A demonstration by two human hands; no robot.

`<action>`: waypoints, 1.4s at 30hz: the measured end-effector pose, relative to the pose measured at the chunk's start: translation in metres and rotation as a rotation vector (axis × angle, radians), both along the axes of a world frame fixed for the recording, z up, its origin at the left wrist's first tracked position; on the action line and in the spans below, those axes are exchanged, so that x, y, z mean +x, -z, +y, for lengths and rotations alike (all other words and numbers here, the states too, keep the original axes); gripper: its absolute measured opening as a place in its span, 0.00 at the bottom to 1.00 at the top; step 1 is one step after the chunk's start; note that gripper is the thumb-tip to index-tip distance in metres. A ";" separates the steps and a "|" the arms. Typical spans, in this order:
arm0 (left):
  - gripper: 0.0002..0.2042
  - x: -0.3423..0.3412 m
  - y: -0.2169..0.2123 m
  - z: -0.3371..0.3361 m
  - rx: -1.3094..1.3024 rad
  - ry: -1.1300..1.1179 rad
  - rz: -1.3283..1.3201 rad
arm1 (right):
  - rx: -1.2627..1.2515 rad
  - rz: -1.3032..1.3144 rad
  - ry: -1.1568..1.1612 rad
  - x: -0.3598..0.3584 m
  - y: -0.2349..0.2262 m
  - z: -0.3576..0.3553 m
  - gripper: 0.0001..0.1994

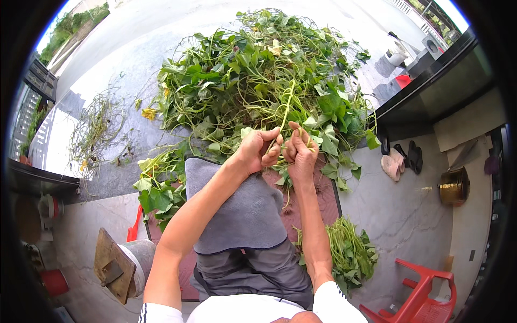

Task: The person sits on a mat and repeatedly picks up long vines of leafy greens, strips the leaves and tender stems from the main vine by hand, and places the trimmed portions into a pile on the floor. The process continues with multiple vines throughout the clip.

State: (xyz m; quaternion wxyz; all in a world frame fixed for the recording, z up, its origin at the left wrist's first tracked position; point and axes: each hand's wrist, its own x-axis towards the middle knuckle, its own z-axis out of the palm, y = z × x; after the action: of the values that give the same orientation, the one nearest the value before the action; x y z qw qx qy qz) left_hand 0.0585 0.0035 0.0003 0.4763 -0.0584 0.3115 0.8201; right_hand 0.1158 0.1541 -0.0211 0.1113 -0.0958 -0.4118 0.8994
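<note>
My left hand (pixel 261 148) is closed in a pinch on a long green vine stem (pixel 288 105), which rises from the fingers toward the heap. Close beside it, my right hand (pixel 300 146) has its fingers curled around a thin part of the greenery, apparently the same vine; the exact grip is partly hidden. Both hands are above the far edge of a grey cloth (pixel 237 210) spread over my lap. Just beyond lies a big tangled heap of leafy vines (pixel 258 70), resembling sweet potato vines. By my right forearm sits a bunch of picked leafy stems (pixel 350 250).
Leafy cuttings (pixel 161 196) lie left of my knees, and bare stems (pixel 97 132) farther out. At lower left a wooden board with a blade (pixel 114 264) rests on a bucket (pixel 141 261). A red plastic chair (pixel 423 296) stands lower right; shoes (pixel 396 163) lie along the right.
</note>
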 end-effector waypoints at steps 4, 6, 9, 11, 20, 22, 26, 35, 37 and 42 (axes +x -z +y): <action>0.20 0.000 0.004 0.004 0.034 0.074 0.023 | 0.141 -0.004 -0.038 0.001 0.006 -0.008 0.11; 0.20 -0.001 0.002 0.006 0.037 0.109 0.046 | 0.248 0.045 -0.046 -0.004 0.025 -0.004 0.13; 0.20 0.000 -0.005 0.009 -0.109 0.143 0.072 | 0.307 0.017 -0.097 -0.002 0.031 0.006 0.14; 0.21 -0.001 -0.008 0.010 -0.217 0.150 0.096 | 0.480 0.042 -0.051 -0.001 0.026 0.013 0.16; 0.26 -0.002 -0.001 0.013 -0.135 0.163 0.062 | -0.049 0.115 -0.249 -0.005 0.038 0.023 0.19; 0.26 -0.003 0.001 0.012 -0.140 0.153 0.052 | 0.036 0.082 -0.174 -0.008 0.040 0.016 0.15; 0.25 0.003 -0.013 0.017 -0.219 0.082 0.212 | 0.294 0.034 -0.074 -0.010 0.047 0.024 0.08; 0.14 -0.021 0.025 0.038 -0.389 -0.084 0.752 | 1.126 0.182 0.108 0.009 0.020 0.021 0.05; 0.12 -0.022 0.031 0.041 -0.347 -0.170 0.664 | 1.317 0.209 0.151 0.012 0.013 0.018 0.04; 0.14 -0.044 0.045 0.043 -0.675 -0.519 0.865 | 1.550 0.298 0.061 0.029 0.012 0.010 0.04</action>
State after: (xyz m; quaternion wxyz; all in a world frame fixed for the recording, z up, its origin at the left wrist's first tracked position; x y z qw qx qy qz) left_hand 0.0144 0.0462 -0.0451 0.0461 0.0584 0.6952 0.7149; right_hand 0.1445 0.1643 -0.0334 0.2250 0.1192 -0.8992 0.3557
